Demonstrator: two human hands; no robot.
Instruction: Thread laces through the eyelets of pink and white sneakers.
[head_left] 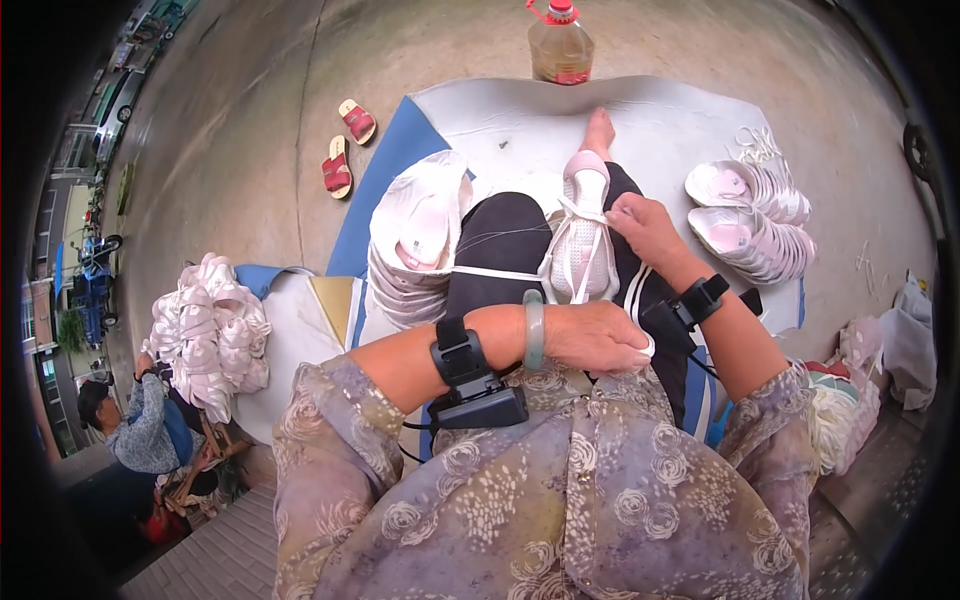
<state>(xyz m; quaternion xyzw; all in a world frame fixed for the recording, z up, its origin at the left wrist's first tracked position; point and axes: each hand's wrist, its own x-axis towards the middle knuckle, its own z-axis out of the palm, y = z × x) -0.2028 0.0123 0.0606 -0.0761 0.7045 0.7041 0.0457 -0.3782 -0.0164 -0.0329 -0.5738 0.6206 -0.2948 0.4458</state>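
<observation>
Between two knees in dark trousers [497,240], I see a pink-and-white shoe [582,258], its long axis running nearly straight up my view. The broad mesh end lies nearer the patterned shirt [520,500]; as far as this curved view lets me judge, that is the toe.

The right hand [645,230] pinches a white lace [588,212] between thumb and fingertips at the shoe's right side. Below the shoe, the left hand [595,335] has its fingers curled together on a small white object [648,349], its form unclear to me.

Insoles in the left shoe stack [420,215] carry tiny dark print, too small to read; the bottle [560,50] ahead wears a red label.

A white sheet [520,125] with blue parts covers concrete ground [240,180] outdoors. Red sandals [340,167] lie to its left, nested shoes [755,215] to the right; far left, another person [155,435] sits beside heaped pale shoes [210,335].
</observation>
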